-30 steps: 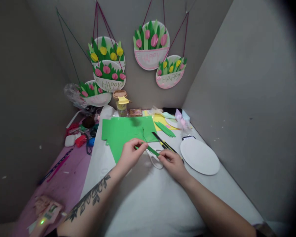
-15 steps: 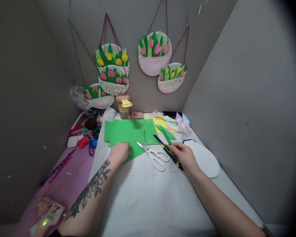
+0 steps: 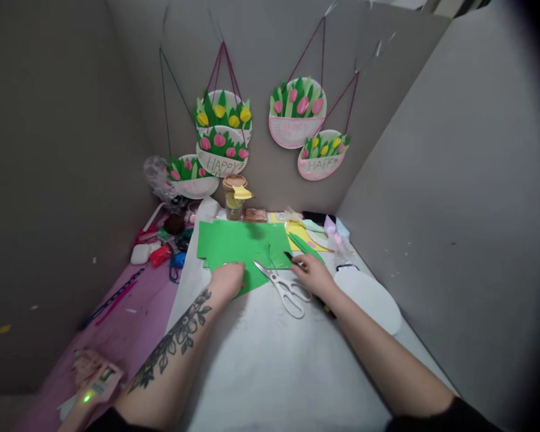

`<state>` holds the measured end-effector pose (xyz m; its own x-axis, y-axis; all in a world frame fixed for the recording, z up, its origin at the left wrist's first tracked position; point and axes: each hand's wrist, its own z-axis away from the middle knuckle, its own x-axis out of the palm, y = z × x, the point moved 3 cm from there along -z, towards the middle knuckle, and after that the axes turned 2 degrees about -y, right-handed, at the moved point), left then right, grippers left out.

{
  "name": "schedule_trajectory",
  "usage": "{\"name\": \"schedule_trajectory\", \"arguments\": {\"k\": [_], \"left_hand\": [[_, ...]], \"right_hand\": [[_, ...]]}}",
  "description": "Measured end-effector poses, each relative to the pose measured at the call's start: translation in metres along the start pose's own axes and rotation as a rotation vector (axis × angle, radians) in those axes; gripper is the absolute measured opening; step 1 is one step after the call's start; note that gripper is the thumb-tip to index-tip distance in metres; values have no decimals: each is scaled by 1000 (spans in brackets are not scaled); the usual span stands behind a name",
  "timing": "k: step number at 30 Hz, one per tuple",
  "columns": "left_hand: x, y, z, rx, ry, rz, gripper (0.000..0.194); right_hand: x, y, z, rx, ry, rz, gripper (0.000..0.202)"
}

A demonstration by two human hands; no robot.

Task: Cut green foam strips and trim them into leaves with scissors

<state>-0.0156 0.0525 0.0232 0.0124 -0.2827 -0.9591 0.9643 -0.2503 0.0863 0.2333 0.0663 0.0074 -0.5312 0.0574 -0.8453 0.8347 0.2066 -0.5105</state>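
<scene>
On the white-covered table (image 3: 261, 372), we see green sheets (image 3: 240, 240) lying overlapped. White scissors (image 3: 274, 278) lie slightly open, their tip upon the green sheets. Of the 2 hands, the left hand (image 3: 228, 279) has fingers curled at the lower part of the green sheets; the right hand (image 3: 315, 276) is bent over the cutter (image 3: 288, 256), close to the green leaf shapes (image 3: 306, 246). We cannot tell whether either pinches something. We judge the step in hand is arranging pieces and tools; the next move seems to call for fingertips kept off the cutter's tip.
</scene>
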Motion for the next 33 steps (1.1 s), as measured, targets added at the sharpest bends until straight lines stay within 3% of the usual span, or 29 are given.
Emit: {"name": "schedule_trajectory", "arguments": {"k": [3,6,12,18,24,28,33], "left_hand": [[1,-1,-1,4,-7,6,27],[2,-1,-2,17,-16,1,28],[10,5,-3,138,48,46,29],[17,15,11,73,106,33,33],[19,33,29,77,156,28,39],[22,35,30,100,168,75,34],[22,25,32,91,185,79,24]], "right_hand": [[20,-30,37,-143,-135,72,43],[29,-42,53,-149,-177,157,50],[27,-32,42,-40,-19,292,32],[21,-15,35,-37,68,271,30],[32,-39,50,-402,-130,172,20],[43,-52,52,-437,-233,188,36],[51,-52,48,-452,-246,210,42]]}}
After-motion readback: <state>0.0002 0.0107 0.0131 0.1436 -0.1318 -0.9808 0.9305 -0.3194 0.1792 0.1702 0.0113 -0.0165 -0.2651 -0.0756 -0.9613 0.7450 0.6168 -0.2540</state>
